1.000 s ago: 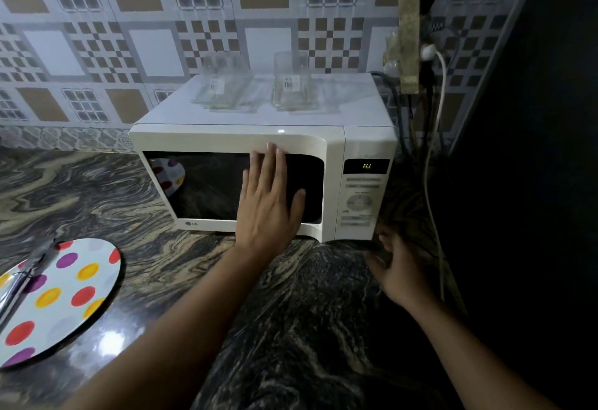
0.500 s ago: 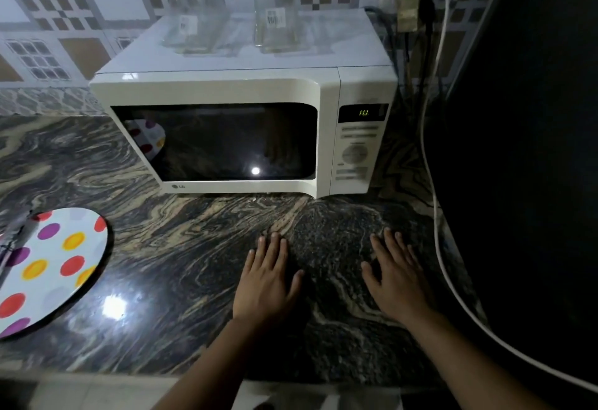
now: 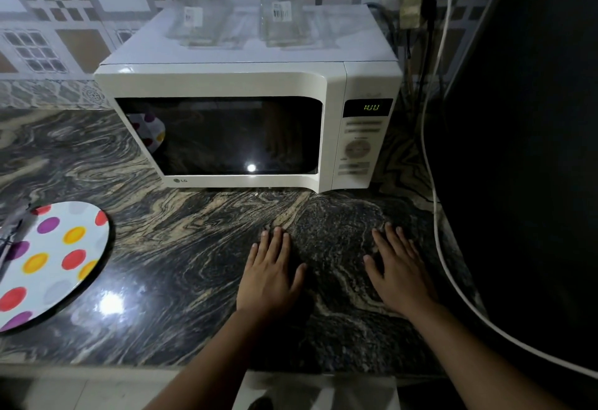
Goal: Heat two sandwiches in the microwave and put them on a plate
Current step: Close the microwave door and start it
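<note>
In the head view, the white microwave (image 3: 246, 125) is standing on the dark marbled counter (image 3: 181, 254), against the tiled wall. Its door is closed, and the dark window is showing only reflections, so I cannot tell whether the sandwiches are inside. The green display (image 3: 371, 107) on the right side of the microwave is glowing, but the digits are too blurred to read.

In front of the microwave, the left hand (image 3: 270, 275) is lying flat on the counter with straight fingers a little apart, holding nothing. The right hand (image 3: 399, 272) is lying flat in the same way, just to the right of the left one, also holding nothing. Both hands are apart from the microwave.

To the left of the microwave and nearer to the person, the plate (image 3: 61, 257) with coloured dots is resting on the counter. A metal utensil (image 3: 11, 231) is lying across its left edge; I cannot tell what kind it is.

On top of the microwave, two clear containers (image 3: 278, 18) are standing side by side. To the right of the microwave, a white cable (image 3: 433, 163) is running down from the wall and along the counter edge.
</note>
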